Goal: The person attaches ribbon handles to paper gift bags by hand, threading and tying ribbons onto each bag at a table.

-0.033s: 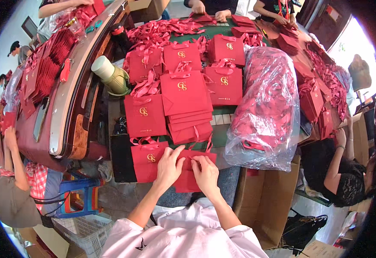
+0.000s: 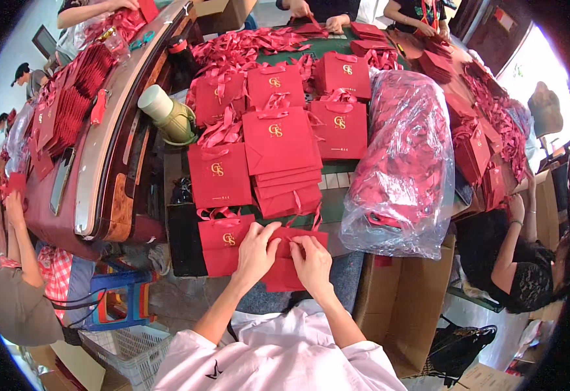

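Observation:
A small red paper gift bag (image 2: 284, 275) lies in front of me at the table's near edge. My left hand (image 2: 257, 253) is closed on its left side, thumb and forefinger near the upper part. My right hand (image 2: 312, 262) pinches at the bag's ribbon handle, close to the left fingertips; the ribbon between the fingers is mostly hidden. Just left of my left hand lies another red bag (image 2: 216, 255) with a gold emblem. Beyond the hands rises a stack of red bags (image 2: 282, 146), with a red bag (image 2: 218, 176) to its left and another red bag (image 2: 339, 130) to its right.
A clear plastic sack (image 2: 402, 163) full of red bags lies on the right. An open cardboard box (image 2: 399, 306) stands below it. At left are a lidded cup (image 2: 164, 112) and a dark bottle (image 2: 182, 57). Co-workers handle red bags around the tables. A blue stool (image 2: 119, 293) stands lower left.

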The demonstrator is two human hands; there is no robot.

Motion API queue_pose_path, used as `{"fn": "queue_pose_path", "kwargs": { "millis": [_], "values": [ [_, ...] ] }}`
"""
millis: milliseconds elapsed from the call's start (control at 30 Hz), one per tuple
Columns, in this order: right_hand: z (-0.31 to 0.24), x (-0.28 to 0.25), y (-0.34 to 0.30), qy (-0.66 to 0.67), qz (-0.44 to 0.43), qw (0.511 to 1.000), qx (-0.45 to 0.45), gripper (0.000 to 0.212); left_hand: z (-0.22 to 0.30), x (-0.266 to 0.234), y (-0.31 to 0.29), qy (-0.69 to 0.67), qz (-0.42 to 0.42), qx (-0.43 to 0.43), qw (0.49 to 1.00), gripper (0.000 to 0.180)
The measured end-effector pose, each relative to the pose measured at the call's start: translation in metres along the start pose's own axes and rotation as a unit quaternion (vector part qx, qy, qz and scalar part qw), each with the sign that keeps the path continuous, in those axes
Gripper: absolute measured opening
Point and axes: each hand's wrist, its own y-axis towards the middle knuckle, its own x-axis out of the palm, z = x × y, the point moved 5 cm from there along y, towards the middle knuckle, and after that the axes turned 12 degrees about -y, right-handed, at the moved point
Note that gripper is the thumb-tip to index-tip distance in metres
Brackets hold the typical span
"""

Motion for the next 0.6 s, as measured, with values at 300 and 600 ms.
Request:
{"fn": "queue_pose_path", "kwargs": {
  "millis": [300,600],
  "values": [
    [0.004,0.007,0.001,0.030,0.016,0.999,0.017,0.010,0.000,-0.001,0.003,-0.012,0.006,0.059,0.998,0.027],
    [0.000,0.010,-0.001,0.021,0.009,1.000,0.020,0.012,0.006,0.001,0.001,0.004,-0.006,0.081,0.997,0.012]
  ]
}}
